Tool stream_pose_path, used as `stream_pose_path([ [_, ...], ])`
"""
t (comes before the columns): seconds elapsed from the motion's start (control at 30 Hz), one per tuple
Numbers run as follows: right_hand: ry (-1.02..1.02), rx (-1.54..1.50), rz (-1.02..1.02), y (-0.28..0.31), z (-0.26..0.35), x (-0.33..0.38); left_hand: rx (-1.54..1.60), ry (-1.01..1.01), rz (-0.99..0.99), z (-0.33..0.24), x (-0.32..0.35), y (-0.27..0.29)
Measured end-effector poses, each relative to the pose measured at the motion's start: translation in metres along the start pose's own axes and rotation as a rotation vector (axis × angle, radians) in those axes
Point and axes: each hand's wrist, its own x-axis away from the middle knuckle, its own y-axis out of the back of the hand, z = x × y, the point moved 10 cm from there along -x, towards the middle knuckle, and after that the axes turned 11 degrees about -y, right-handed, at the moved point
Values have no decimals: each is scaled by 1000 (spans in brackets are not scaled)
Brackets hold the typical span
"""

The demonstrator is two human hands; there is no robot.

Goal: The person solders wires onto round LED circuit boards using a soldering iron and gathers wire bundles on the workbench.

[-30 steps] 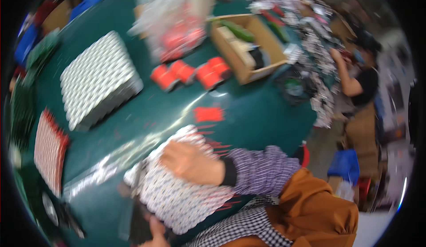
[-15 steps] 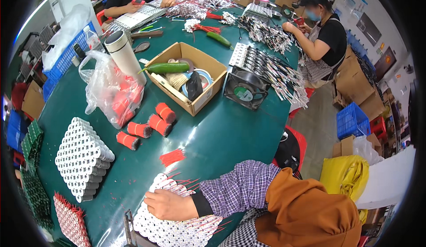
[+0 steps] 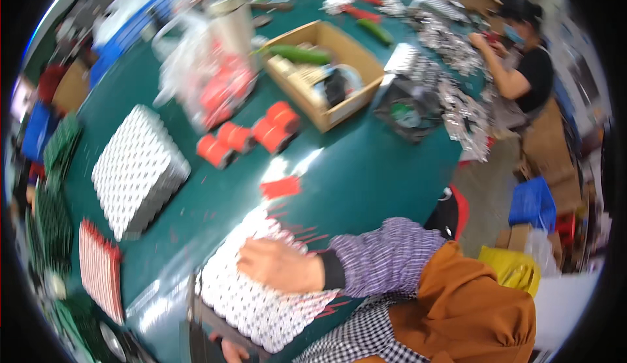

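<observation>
My right hand (image 3: 281, 265) lies over a tilted panel of white round cells (image 3: 251, 311), fingers curled down onto its surface. What the fingertips pinch, if anything, is hidden beneath the hand. Thin red wires (image 3: 307, 232) stick out along the panel's right side. Only a few fingers of my left hand (image 3: 234, 350) show at the bottom edge, beside a dark bar (image 3: 225, 327) along the panel's lower left side; their grip is not clear. Just beyond the panel lies a small pile of red wire pieces (image 3: 281, 187). Motion blurs the picture.
Red-wrapped bundles (image 3: 236, 137) stand near a plastic bag (image 3: 209, 82) and a cardboard box (image 3: 339, 111) holding a cucumber. A stacked white block (image 3: 140, 173) and a red-and-white panel (image 3: 100, 271) are at left. A black fan (image 3: 408, 108) sits right of the box; a co-worker (image 3: 529, 76) works beyond.
The view has swung, so the table's things sit higher and farther right. Fingers of my left hand now show at the bottom edge. My right hand stays on the white panel.
</observation>
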Motion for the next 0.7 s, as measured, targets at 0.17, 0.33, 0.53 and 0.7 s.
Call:
stream_pose_path([
  [0.17, -45, -27, 96, 1, -6, 0, 99, 37, 12, 18, 11, 3],
  [0.33, -32, -5, 113, 1, -2, -5, 90, 62, 63, 23, 18, 4],
  [0.53, -23, 52, 109, -4, -2, -4, -88, -99, 190, 34, 15, 7],
  [0.7, -22, 76, 101, -6, -2, -5, -132, -161, 266, 38, 20, -2],
])
